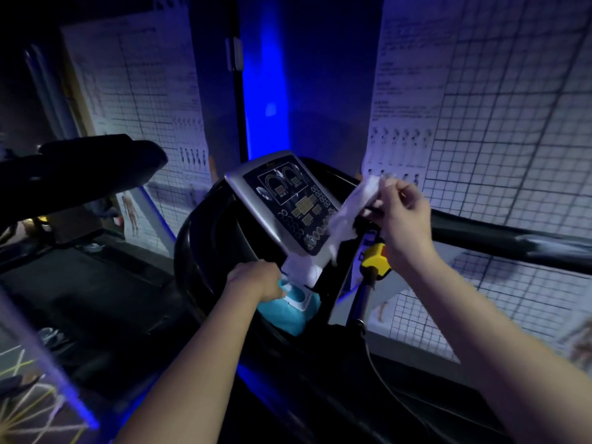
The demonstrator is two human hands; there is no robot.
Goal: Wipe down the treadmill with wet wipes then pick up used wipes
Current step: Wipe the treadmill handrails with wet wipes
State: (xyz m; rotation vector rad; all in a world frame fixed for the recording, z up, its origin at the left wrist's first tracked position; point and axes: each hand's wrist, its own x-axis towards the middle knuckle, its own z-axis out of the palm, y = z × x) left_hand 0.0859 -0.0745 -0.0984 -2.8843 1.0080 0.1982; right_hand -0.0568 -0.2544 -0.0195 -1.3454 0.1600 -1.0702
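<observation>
The treadmill console (256, 193), silver-edged with a dark button panel, stands tilted in the middle of the view. Below it lies a teal pack of wet wipes (290, 310) with its white lid flipped up. My left hand (256, 280) grips the pack's left end and holds it down. My right hand (402, 213) is raised at the console's right edge and pinches a white wet wipe (347, 213), which hangs crumpled down toward the pack. Another wipe (299, 272) sticks up from the pack's opening.
A yellow safety key (376, 259) with a black cord sits right of the console. The black right handrail (512, 235) runs off to the right. Another treadmill (80, 174) stands on the left. Posters with grids cover the walls behind.
</observation>
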